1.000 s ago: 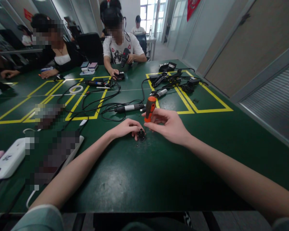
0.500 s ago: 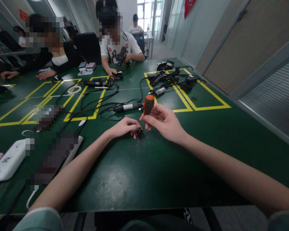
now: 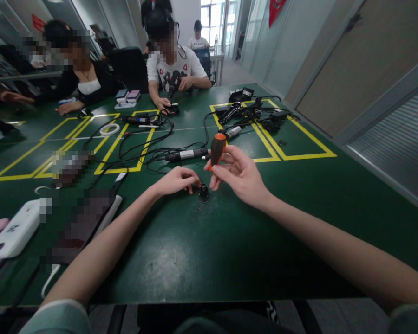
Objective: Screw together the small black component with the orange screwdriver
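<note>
My right hand (image 3: 242, 174) is wrapped round a short screwdriver (image 3: 218, 150) with a dark handle and orange ends. The handle is tilted, its butt end up, and my fingers hide most of the shaft. Close by on the left, my left hand (image 3: 177, 180) has its thumb and forefinger brought together in a pinch; whatever is between them is too small to make out. Beside those fingertips a small black round part (image 3: 204, 192) stands upright on the green table (image 3: 230, 250), with a wider base and a narrow top. A tiny screw-like speck (image 3: 198, 208) lies in front of it.
Beyond my hands lies a grey-and-black electric screwdriver (image 3: 186, 155) with looping cables. Black tools and cords (image 3: 244, 111) fill the yellow-taped area at the back right. A white power bank (image 3: 14, 232) sits left. Across the table, a co-worker (image 3: 177, 65) holds a power drill (image 3: 174, 83).
My right hand has lifted the screwdriver slightly away from the black part. My left fingers have drawn back a little from it, to the left, leaving more of it in sight.
</note>
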A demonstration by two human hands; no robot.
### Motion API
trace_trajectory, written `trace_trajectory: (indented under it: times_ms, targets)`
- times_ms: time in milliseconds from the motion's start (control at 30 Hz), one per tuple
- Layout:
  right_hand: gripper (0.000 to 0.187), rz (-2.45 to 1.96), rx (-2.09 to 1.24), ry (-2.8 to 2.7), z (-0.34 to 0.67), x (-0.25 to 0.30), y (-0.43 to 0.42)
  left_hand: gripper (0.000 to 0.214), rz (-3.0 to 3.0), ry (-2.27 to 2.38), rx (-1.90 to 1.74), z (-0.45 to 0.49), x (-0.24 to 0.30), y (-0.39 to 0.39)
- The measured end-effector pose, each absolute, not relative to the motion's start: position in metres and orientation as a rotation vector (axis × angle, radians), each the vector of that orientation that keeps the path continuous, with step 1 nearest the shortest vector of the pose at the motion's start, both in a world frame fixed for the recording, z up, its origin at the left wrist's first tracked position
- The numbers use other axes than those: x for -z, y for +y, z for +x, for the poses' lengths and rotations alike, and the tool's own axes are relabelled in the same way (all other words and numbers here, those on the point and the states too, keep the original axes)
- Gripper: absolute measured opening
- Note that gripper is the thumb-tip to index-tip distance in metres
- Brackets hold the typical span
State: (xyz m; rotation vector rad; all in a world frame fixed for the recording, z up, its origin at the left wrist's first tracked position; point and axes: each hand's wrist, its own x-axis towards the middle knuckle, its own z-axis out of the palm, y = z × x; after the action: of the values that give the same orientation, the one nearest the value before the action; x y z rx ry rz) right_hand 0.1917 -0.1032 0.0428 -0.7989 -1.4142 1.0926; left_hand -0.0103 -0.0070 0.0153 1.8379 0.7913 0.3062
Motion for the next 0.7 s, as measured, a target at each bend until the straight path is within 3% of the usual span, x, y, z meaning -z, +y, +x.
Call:
trace_trajectory:
  times_ms: [400,700]
  targets:
    - [0.042,-0.885,-1.036,-1.407,0.1916,-0.0486,-0.1049,0.030,1.843,0.712,-0.204,-0.0106,-0.0210,-0.0078]
    - [0.051,-0.871,-0.979,-1.376,0.1918,-0.0477,-0.1083,0.030,1.889,0.634,-0.099,-0.0136,-0.0191,-0.0063]
